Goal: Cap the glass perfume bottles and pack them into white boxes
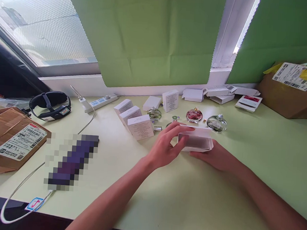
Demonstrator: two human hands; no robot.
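Note:
Between my two hands is a small white carton (194, 148), its top open toward me and its flap raised at the far side. My left hand (167, 144) grips the carton's left end, with the thumb at the opening and fingers along the flap. My right hand (215, 155) holds its right end from below. The inside looks bare, though its bottom is hard to see. Just beyond stand a red perfume bottle (194, 115), a clear perfume bottle (217, 123) and a greenish perfume bottle (154, 114). A silver cap (157, 128) lies left of my left hand.
Several closed white boxes (141, 127) stand left of my hands. Flattened cartons (218, 91) lie by the window wall. Brown parcels (291, 93) sit at both sides. A power strip (103, 102), a black headset (50, 106) and a blurred-out phone (72, 162) with its cable are at left.

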